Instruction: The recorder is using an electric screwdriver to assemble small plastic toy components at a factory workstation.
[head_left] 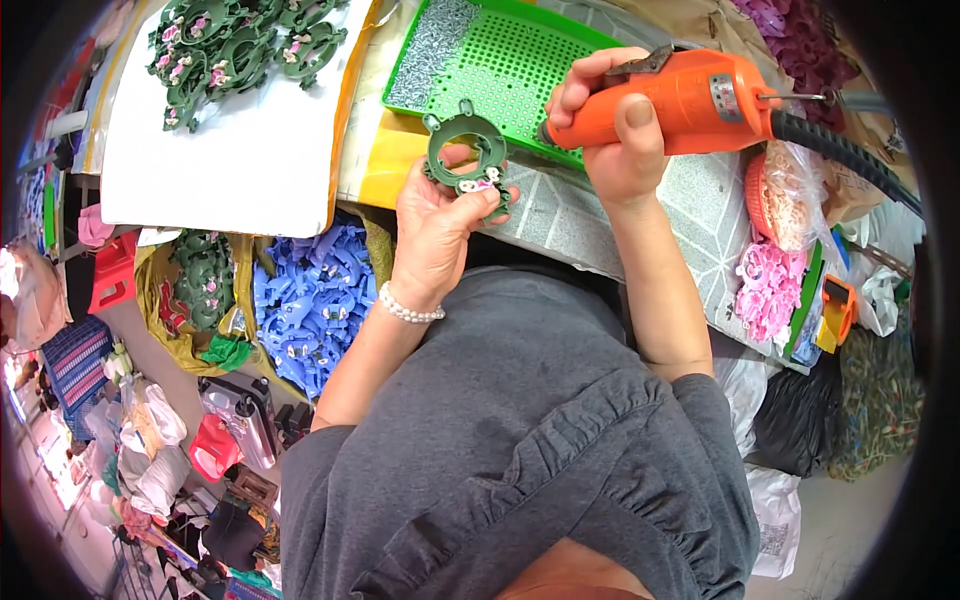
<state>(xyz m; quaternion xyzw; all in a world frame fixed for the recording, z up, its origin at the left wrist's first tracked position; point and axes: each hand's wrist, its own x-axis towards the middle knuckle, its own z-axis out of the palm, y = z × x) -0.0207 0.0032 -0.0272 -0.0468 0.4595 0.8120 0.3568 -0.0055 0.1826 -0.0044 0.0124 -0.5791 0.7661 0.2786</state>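
Note:
My left hand [440, 225] grips a dark green plastic ring part [467, 150], thumb on its lower edge where small pink and white pieces sit. Fingers of that hand show through the ring's opening. My right hand [625, 150] is wrapped round an orange electric screwdriver [690, 105], whose dark tip points left toward the ring but stays apart from it. Behind both hands lies a bright green perforated tray [530, 75], with many small silver screws [432, 50] heaped at its left end.
Several assembled green parts [235, 50] lie on a white board [230, 165] at the far left. Below it stand bags of green parts [205, 280] and blue plastic parts [320, 300]. Pink parts [770, 290] sit at the table's right. A black cable [845, 155] trails from the screwdriver.

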